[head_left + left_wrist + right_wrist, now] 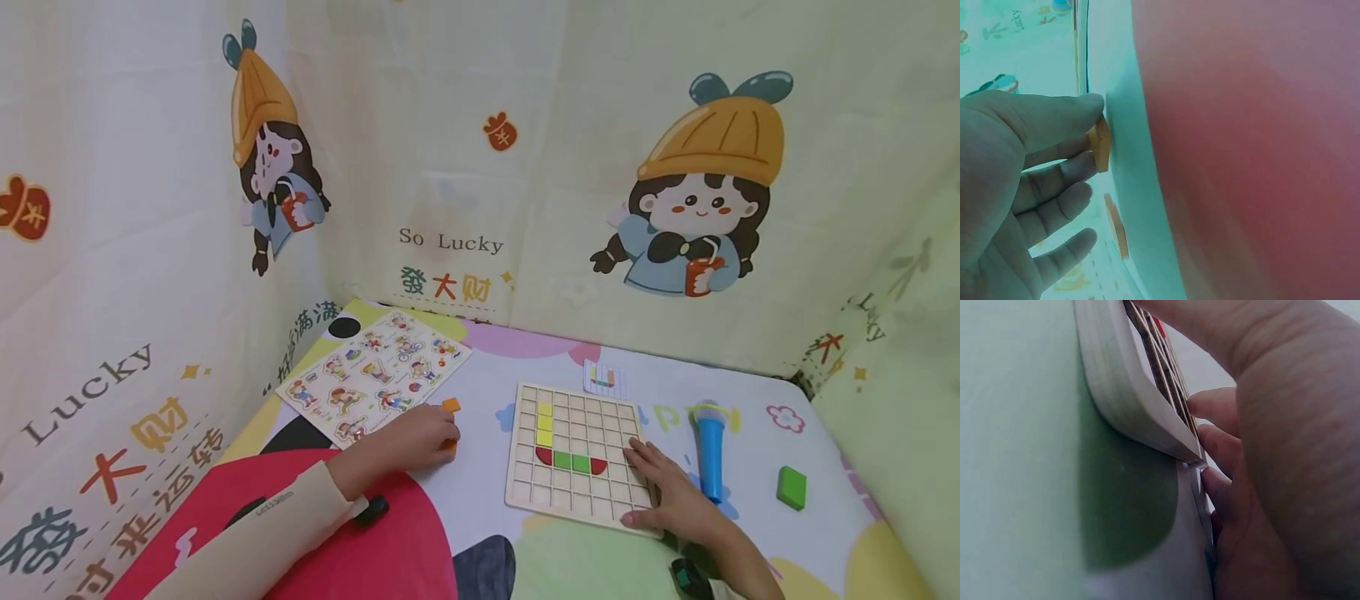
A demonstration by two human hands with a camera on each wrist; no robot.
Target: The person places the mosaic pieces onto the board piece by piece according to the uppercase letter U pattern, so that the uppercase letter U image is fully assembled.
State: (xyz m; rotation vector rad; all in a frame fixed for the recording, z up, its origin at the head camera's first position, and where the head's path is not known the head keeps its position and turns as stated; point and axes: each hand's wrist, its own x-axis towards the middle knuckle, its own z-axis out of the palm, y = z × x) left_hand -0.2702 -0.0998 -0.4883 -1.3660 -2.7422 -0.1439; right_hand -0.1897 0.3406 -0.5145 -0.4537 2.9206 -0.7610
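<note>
Ideally, in the head view, the board (pixel 558 504) is steadied by the right hand (pixel 671 493), fingers extended at its edge; in the left-wrist view, the orange block (pixel 1102 147) left of the board, pinched by the left hand (pixel 994 172), should be lifted level.

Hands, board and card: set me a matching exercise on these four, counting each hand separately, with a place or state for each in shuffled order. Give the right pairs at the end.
Column one
1. Left hand
2. Right hand
3. Board
4. Card

Column two
A. Rests on the board's right side
B. Lies at the board's far edge
C. Pinches an orange piece
D. Bears yellow, red and green pieces

Right pairs: 1-C, 2-A, 3-D, 4-B
</note>
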